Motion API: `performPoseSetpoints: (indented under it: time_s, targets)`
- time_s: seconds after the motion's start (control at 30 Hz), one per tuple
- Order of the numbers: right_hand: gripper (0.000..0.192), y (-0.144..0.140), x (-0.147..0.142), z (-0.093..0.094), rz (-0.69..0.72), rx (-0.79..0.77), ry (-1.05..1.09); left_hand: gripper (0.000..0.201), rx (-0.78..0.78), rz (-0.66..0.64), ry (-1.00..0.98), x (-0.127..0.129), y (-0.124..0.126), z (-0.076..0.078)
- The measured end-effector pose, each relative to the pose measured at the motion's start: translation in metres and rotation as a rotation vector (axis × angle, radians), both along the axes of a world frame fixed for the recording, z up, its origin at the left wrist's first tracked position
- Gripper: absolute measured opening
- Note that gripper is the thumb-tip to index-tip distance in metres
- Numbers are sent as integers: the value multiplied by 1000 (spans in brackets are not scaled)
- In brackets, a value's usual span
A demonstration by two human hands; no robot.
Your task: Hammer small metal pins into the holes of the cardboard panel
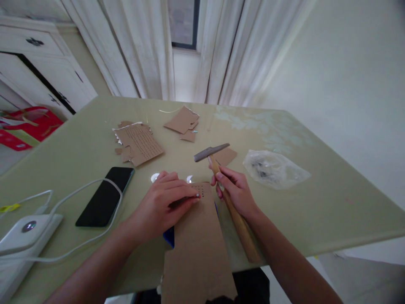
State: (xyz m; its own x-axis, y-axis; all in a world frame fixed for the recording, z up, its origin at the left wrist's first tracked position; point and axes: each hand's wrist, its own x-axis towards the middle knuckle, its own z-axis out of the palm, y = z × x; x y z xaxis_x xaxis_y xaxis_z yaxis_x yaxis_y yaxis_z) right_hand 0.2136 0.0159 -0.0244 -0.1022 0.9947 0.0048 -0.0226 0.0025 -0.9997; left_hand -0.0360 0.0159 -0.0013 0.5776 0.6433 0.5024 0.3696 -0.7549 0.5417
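Soft daylight from the curtained window [183, 23], faint table [316, 202] glare, edges bent, slightly blurry.
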Motion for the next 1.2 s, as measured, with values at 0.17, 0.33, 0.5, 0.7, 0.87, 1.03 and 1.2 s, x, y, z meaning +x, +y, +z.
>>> performPoseSetpoints:
  time_s: [0.17,0.33,0.5,0.7,0.87,1.03,1.2]
  targets:
    - [36,-35,16,59,72,0,-160,9,12,-30,30,-1,4,-4]
    - [32,-85,29,132,96,37,-446,11,31,-31,35,0,5,-4]
    - [28,-104,22,149,50,141,-621,9,42,-25,40,2,5,-2]
    - [27,-97,9,143,223,197,-864,10,36,-6,73,2,5,-2]
    - [21,-103,13,151,90,277,-814,10,28,-20,28,4,5,-6]
    - [25,-99,6,142,228,192,-859,10,-28,-20,-28,3,3,-4]
    - [24,-102,12,142,151,184,-769,10,-45,-17,-35,3,4,-6]
